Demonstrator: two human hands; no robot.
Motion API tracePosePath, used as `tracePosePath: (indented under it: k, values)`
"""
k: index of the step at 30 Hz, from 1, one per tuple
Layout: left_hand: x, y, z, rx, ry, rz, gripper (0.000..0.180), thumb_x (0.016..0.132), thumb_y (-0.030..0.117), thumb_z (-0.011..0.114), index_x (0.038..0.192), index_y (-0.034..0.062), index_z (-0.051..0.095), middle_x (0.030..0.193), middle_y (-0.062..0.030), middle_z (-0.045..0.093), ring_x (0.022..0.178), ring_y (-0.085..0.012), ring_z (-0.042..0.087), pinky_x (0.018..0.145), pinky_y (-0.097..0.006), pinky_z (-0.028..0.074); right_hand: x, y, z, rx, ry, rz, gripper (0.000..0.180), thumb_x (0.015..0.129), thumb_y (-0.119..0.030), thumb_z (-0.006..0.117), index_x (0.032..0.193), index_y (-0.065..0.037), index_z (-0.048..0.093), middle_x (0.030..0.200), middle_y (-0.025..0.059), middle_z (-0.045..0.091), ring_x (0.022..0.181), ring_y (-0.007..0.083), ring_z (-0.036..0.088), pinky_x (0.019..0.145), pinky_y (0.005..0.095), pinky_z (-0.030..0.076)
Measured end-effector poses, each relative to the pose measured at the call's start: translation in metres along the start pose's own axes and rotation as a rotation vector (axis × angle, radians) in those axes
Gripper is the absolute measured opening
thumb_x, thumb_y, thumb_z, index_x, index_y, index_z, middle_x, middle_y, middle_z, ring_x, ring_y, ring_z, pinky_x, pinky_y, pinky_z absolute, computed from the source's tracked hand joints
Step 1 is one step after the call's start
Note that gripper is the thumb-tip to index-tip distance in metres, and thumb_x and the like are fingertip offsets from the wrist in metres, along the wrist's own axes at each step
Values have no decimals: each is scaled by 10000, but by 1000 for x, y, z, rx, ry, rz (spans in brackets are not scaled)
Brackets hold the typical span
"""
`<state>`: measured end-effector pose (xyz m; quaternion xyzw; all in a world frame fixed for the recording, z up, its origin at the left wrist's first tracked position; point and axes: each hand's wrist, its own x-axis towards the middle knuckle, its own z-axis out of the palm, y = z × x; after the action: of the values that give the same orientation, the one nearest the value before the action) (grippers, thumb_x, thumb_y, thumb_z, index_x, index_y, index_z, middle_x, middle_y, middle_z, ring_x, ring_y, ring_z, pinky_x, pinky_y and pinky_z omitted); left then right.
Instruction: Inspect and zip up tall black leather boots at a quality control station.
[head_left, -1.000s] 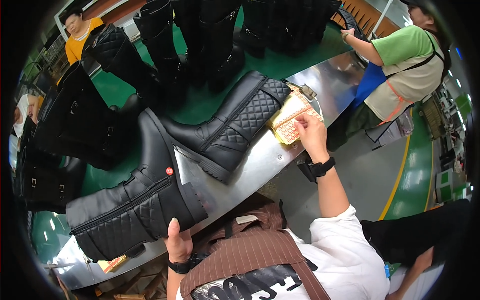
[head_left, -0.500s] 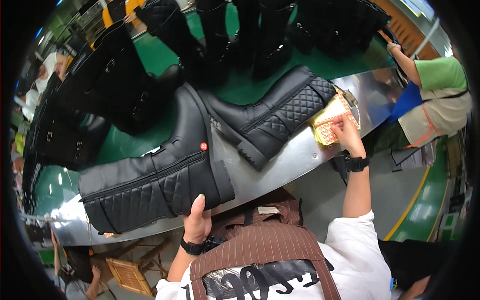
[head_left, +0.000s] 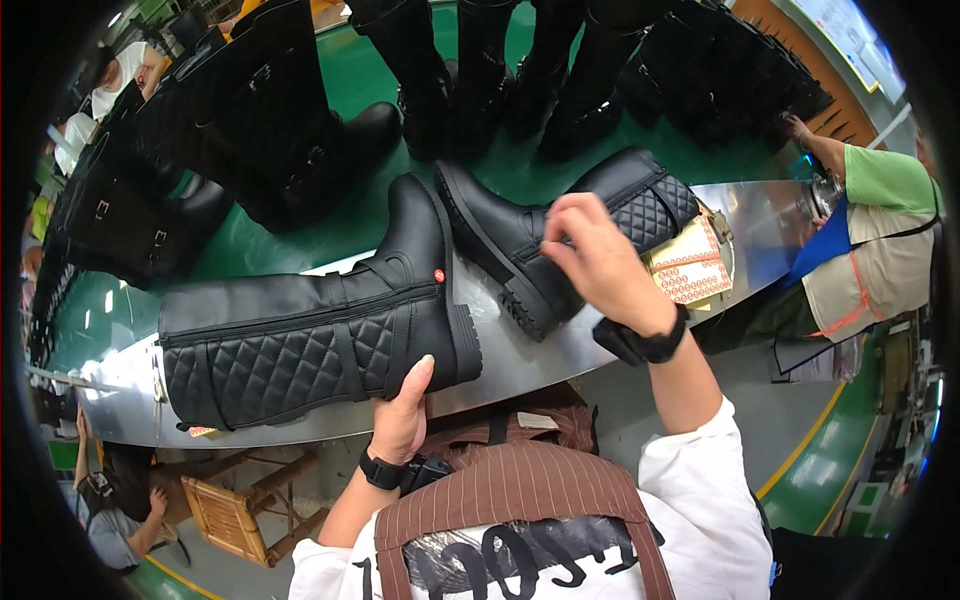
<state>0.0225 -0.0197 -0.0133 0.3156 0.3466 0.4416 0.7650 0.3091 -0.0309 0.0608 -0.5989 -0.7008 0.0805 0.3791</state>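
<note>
Bright, even overhead light; glare streaks the metal table edge (head_left: 560, 350). Fisheye bending and black vignette ring the rim; centre stays sharp.

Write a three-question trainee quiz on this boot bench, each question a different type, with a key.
1. True or false: the left hand grips the heel of the near quilted boot lying on its side.
2. Multiple choice: the right hand is over A) the sticker sheets, B) the second quilted boot, C) the wooden stool.
3. Fill in: the small round dot on the near boot is ____.

Key: 1 true; 2 B; 3 red.
</note>
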Motion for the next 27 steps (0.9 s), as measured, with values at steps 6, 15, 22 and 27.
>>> tracePosePath:
  k: [6, 15, 22, 27]
  values:
    - [0, 0, -5, 32, -9, -6, 452, 892, 80, 640, 1317, 39, 491, 1281, -84, 558, 1147, -223, 560, 1010, -397, 444, 33, -13, 18, -222, -204, -94, 113, 839, -72, 630, 878, -47, 527, 1016, 98, 505, 942, 292, 536, 784, 397, 464]
    - [0, 2, -5, 0, 4, -56, 436, 856, 36, 690, 1266, 49, 544, 1235, -44, 579, 1102, -144, 560, 1005, -307, 425, 12, 3, 22, -54, 130, 143, 232, 768, -84, 714, 941, -48, 564, 1004, 90, 550, 784, 242, 610, 683, 355, 499]
    - [2, 4, -4, 2, -16, -58, 402, 848, 49, 710, 1230, 38, 584, 1202, -45, 604, 1078, -138, 575, 982, -295, 444, -77, 19, -18, 224, 110, 1057, 440, 958, -407, 556, 965, 25, 640, 746, 100, 667, 560, 172, 653, 498, 263, 475]
    - [2, 6, -2, 33, -17, -5, 400, 845, 69, 721, 1222, 32, 593, 1197, -51, 611, 1068, -143, 583, 979, -295, 447, -82, 41, 33, 1216, 525, 1165, 311, 923, -328, 643, 1106, -90, 561, 942, 50, 673, 627, 139, 640, 502, 244, 472]
